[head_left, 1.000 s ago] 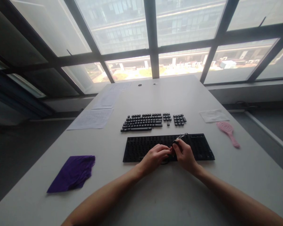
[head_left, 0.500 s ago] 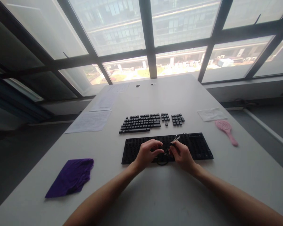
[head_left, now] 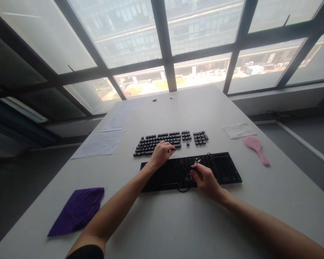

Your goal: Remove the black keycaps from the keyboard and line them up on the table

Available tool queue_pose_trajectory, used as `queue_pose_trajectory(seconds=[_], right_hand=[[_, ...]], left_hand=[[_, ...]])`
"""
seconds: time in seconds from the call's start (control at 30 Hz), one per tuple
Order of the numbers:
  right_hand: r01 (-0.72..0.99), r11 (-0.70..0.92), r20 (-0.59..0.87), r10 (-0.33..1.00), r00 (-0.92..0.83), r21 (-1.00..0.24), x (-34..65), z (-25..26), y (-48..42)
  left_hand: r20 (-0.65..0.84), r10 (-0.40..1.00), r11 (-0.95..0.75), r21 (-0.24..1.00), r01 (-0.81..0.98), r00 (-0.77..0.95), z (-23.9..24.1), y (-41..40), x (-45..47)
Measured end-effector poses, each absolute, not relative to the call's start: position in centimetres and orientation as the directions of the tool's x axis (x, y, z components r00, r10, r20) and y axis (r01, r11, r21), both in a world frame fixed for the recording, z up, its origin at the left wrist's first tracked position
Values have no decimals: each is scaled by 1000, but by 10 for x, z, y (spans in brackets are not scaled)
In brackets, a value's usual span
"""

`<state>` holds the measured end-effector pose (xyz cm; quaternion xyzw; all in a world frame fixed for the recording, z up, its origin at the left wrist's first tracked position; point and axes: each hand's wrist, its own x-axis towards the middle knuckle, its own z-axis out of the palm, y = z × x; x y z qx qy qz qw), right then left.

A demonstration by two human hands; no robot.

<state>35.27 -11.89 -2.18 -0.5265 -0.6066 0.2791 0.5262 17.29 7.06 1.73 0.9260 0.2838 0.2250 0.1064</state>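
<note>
My left hand (head_left: 161, 154) is closed in a pinch over the far edge of the black keyboard (head_left: 167, 176). Between its fingertips is a small dark keycap (head_left: 173, 149), close to the near row of loose black keycaps (head_left: 164, 139). My right hand (head_left: 206, 181) grips a keycap puller (head_left: 188, 177) above the middle of the keyboard; wire prongs point down to the left and shiny metal ends stick out on top. The keyboard's key area looks stripped of caps, with a dark cable loop at its near edge. Fingers partly hide the puller's handle.
A folded purple cloth (head_left: 76, 211) lies at the left, by my left forearm. Paper sheets (head_left: 98, 144) are along the table's left edge. At the right are a white tissue (head_left: 239, 130) and a pink hairbrush (head_left: 256, 148). Windows stand behind the white table (head_left: 194, 111).
My left hand has moved away from the puller, up and left to the near side of the keycap rows, with a keycap in its fingers. My right hand still holds the puller over the keyboard.
</note>
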Motion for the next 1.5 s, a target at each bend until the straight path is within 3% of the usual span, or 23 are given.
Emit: queue_pose_trajectory(seconds=[0.7,0.87,1.13,1.5], right_hand=[[379,312,364,928,73,-871,354,-20,-118],[389,333,389,919,72,-859,354,-20,-118],[390,333,386,920,65,-858,354,-22,-118],[389,325,375,925,58,-862,355,-21,-119]], left_hand=[[338,604,-797,268,542,721,9,78,164],[376,610,-786,181,591,697,15,58,156],[278,614,-785,117,608,739,14,42,150],[361,744,-631,103,769,563,42,58,94]])
